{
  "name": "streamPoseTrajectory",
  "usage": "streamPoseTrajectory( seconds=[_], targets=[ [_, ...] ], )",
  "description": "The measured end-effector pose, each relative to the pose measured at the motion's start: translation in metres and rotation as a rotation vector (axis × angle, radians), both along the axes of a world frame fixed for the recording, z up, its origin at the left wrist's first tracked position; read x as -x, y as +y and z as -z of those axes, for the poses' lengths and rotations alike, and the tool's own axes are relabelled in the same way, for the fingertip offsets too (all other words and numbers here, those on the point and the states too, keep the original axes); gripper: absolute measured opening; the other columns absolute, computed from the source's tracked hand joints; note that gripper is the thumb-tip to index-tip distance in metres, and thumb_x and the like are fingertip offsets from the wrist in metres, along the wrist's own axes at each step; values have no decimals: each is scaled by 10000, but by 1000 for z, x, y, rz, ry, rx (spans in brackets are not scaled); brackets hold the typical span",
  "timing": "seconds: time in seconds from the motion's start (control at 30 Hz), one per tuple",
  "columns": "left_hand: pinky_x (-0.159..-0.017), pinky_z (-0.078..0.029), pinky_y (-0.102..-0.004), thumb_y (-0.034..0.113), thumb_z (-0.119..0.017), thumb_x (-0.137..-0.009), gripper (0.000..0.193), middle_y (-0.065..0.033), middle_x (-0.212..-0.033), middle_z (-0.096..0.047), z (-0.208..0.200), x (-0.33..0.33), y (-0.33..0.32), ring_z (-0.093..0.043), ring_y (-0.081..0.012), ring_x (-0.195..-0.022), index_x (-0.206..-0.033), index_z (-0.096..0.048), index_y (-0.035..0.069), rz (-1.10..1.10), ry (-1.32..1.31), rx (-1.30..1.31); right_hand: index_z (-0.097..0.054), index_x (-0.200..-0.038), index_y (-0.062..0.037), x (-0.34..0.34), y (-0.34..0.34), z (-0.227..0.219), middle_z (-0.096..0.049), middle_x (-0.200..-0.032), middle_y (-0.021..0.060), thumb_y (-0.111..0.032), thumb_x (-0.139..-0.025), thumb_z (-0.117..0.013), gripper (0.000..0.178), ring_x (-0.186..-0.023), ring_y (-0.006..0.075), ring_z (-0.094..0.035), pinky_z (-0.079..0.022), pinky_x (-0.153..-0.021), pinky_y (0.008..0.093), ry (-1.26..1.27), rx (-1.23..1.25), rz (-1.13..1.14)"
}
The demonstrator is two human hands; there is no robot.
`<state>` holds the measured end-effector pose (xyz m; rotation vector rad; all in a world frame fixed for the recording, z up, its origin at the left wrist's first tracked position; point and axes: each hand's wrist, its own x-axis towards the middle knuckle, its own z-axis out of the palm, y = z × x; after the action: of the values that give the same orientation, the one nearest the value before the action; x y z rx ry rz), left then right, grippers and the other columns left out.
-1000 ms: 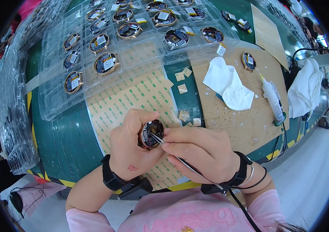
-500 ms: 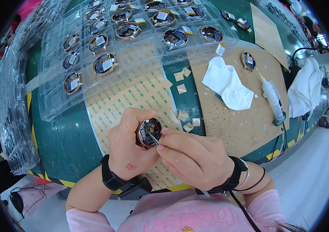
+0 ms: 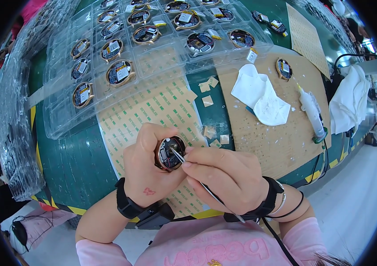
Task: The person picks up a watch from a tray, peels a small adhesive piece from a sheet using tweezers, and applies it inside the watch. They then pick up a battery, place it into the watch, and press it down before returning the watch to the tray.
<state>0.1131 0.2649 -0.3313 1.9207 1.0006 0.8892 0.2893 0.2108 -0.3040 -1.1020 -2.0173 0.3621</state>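
While the fingers of my left hand (image 3: 146,164) hold an open watch case (image 3: 164,156), the fingers of my right hand (image 3: 228,177) pinch tweezers (image 3: 178,156) inside it.
The case is up over the patterned sheet (image 3: 122,131), its tiny parts bare, so I guess this one isn't done. More open cases (image 3: 120,73) sit in the see-through tray (image 3: 71,127), so plenty may be left. I have room over the green tabletop (image 3: 75,166) to my left, but the tray's edge is near ahead and the yellow-striped edge (image 3: 207,214) is close under my arms.
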Motion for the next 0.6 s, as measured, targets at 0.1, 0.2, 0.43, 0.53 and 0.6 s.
streamPoseTrajectory(
  seconds=[0.1,0.2,0.43,0.53,0.6],
  targets=[
    [-596,-499,-270,77,-810,-648,481,-86,-830,-585,1,0,0,-641,-198,-685,-1043,-535,79,-2,-16,8,-646,-931,11,-1,0,-1,-641,-961,133,-1,-718,-702,221,-814,256,-683,-559,-636,294,66,48,3],
    [-594,-498,-268,85,-815,-649,481,-84,-824,-585,1,0,0,-639,-196,-679,-1041,-536,81,0,-23,5,-645,-924,12,-2,2,0,-642,-950,129,-6,-726,-703,207,-821,260,-683,-559,-640,299,90,79,-27],
    [-597,-497,-269,78,-809,-643,486,-78,-809,-590,3,-2,0,-642,-203,-683,-1043,-533,79,-10,-6,-36,-642,-922,15,-2,1,0,-641,-937,126,7,-712,-700,217,-820,265,-684,-562,-639,301,60,61,-21],
    [-602,-499,-273,70,-800,-643,482,-83,-812,-594,2,-4,1,-642,-206,-687,-1043,-531,77,-11,-5,-28,-640,-922,21,-1,0,3,-638,-928,127,13,-701,-700,229,-815,268,-685,-562,-626,297,29,13,-12],
    [-604,-499,-275,67,-795,-643,480,-85,-814,-596,3,-5,1,-642,-208,-688,-1043,-529,75,-12,-3,-23,-638,-922,28,0,-1,7,-636,-918,130,18,-689,-700,242,-808,272,-687,-561,-608,292,-6,-55,-3]
  ],
)
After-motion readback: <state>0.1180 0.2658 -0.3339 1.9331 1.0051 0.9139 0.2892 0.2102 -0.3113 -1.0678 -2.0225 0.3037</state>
